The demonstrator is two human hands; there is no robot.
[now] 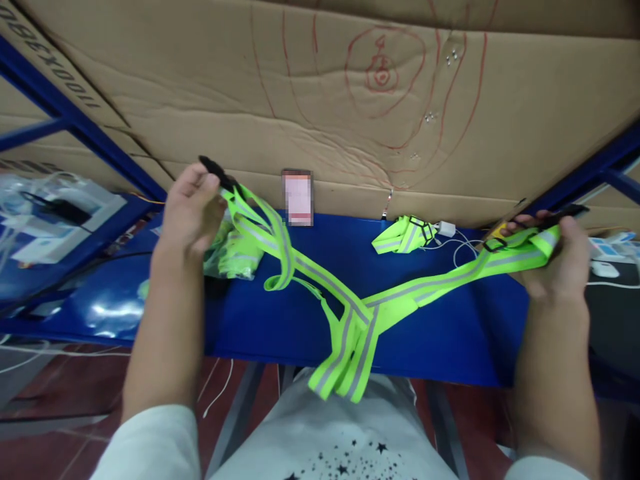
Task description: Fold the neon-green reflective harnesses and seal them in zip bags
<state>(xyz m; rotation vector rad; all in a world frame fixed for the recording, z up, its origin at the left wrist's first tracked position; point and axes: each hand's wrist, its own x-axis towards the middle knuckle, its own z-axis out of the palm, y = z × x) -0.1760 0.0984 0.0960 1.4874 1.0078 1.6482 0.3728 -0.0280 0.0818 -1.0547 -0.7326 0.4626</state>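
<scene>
A neon-yellow reflective harness (360,313) with grey stripes is stretched between my two hands above the blue table. My left hand (193,207) is closed on one strap end, by a black buckle part (216,175). At the right, my right hand (560,257) grips the other end, where a black buckle piece (570,213) pokes out past the fingers. A loop of strap droops beside the left hand. The straps meet in the middle, and short ends hang over the table's front edge toward my lap.
On the blue table (300,327) lie a folded yellow strap bundle (406,235), a plastic bag of similar straps (237,257), and a white plug with a cable (445,229). A pixelated phone-like rectangle (299,200) stands against the cardboard (215,87). Boxes and cables sit left; a white mouse (605,269) sits right.
</scene>
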